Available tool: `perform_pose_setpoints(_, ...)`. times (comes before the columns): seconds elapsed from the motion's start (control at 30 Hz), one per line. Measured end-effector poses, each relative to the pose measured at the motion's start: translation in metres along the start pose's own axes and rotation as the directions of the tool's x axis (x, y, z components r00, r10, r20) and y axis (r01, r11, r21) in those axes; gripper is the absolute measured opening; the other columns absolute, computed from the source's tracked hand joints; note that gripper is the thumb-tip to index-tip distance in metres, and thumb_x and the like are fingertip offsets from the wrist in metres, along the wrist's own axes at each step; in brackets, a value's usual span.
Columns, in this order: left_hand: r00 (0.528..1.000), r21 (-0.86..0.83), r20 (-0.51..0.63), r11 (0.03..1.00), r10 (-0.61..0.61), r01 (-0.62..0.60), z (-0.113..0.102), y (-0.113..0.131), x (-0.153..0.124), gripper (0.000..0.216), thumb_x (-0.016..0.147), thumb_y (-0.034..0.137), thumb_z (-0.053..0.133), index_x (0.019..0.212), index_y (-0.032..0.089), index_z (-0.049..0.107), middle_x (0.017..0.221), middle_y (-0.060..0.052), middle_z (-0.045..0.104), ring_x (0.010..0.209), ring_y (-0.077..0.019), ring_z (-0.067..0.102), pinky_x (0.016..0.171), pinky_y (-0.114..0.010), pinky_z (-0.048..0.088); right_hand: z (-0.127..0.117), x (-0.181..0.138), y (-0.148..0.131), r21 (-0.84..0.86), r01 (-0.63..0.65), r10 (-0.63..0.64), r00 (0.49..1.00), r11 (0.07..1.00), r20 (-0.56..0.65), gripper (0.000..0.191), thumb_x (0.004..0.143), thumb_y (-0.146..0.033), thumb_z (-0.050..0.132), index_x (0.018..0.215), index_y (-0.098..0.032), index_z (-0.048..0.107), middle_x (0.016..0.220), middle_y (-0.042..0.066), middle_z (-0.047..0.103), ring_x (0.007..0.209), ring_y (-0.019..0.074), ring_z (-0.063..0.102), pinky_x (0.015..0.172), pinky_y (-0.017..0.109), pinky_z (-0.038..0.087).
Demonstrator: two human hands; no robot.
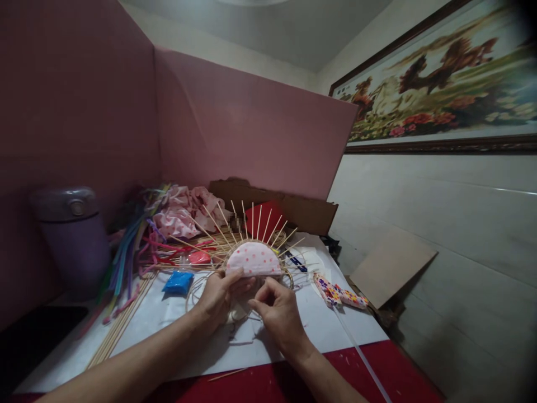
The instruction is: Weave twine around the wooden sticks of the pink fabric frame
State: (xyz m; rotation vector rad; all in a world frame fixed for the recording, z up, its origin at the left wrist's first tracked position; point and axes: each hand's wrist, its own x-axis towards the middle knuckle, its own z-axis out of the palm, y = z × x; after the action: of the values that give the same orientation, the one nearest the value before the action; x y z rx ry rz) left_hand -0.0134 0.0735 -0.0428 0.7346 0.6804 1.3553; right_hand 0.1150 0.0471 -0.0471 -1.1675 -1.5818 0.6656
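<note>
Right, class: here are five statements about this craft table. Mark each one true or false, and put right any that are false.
1. The left hand holds the pink dotted half-circle. True.
2. Thin sticks fan out above the half-circle. True.
3. The blue packet lies to the right of both hands. False: it lies to their left, on the white sheet.
4. The right hand grips a pair of scissors. False: its fingers pinch near the thin wire under the half-circle; no scissors show in it.
5. A purple tub stands at the far left. True.
</note>
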Motion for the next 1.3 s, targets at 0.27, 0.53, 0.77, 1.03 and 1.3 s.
perform_pose_setpoints(0.27,0.998,0.048,0.011,0.997,0.057,-0.058,-0.008,0.001,0.003,0.018,0.07,0.022,0.07,0.084,0.011,0.068,0.087,-0.013,0.073,0.079,-0.0216,0.068,0.08,-0.034,0.05,0.001,0.002,0.002,0.141,-0.045,0.044,0.999,0.989,0.012,0.023,0.061,-0.009,0.065,0.056,-0.019,0.045,0.057,-0.004,0.055,0.053,0.0109,0.045,0.053,0.023,0.035)
perform_pose_setpoints(0.53,0.994,0.122,0.036,0.987,0.103,-0.107,-0.005,0.011,-0.001,0.035,0.07,0.031,0.071,0.095,0.007,0.067,0.099,-0.019,0.07,0.092,-0.0272,0.065,0.09,-0.04,0.045,-0.003,0.005,-0.007,0.349,-0.142,0.125,0.99,0.926,0.071,0.014,0.06,-0.019,0.07,0.054,-0.016,0.058,0.046,-0.006,0.048,0.045,0.0075,0.037,0.046,0.021,0.03)
perform_pose_setpoints(0.77,0.989,0.13,0.072,0.981,0.133,-0.142,-0.005,0.016,-0.001,0.031,0.072,0.032,0.068,0.089,0.006,0.069,0.096,-0.02,0.071,0.091,-0.0288,0.066,0.092,-0.042,0.044,-0.005,0.008,-0.002,0.326,-0.132,0.127,0.991,0.936,0.037,0.039,0.077,-0.05,0.058,0.069,-0.012,0.067,0.053,0.001,0.059,0.037,0.0056,0.036,0.038,0.02,0.026)
perform_pose_setpoints(1.03,0.992,-0.01,0.079,0.996,0.093,-0.093,0.008,0.019,-0.012,0.027,0.07,0.022,0.07,0.092,0.007,0.069,0.098,-0.018,0.071,0.091,-0.0282,0.066,0.089,-0.039,0.047,-0.006,0.016,0.004,0.569,-0.314,0.285,0.948,0.76,0.142,0.046,0.064,-0.056,0.071,0.073,-0.013,0.06,0.047,-0.006,0.048,0.037,0.0026,0.032,0.036,0.015,0.021)
perform_pose_setpoints(1.3,0.989,-0.107,0.147,0.994,0.013,0.003,0.015,0.016,-0.02,0.046,0.077,0.019,0.062,0.121,0.01,0.056,0.102,-0.017,0.07,0.094,-0.0276,0.066,0.085,-0.038,0.05,-0.009,0.016,-0.008,0.786,-0.197,0.268,0.963,0.586,0.042,0.037,0.061,-0.041,0.079,0.072,-0.014,0.058,0.053,-0.006,0.049,0.042,0.0034,0.037,0.04,0.016,0.025)
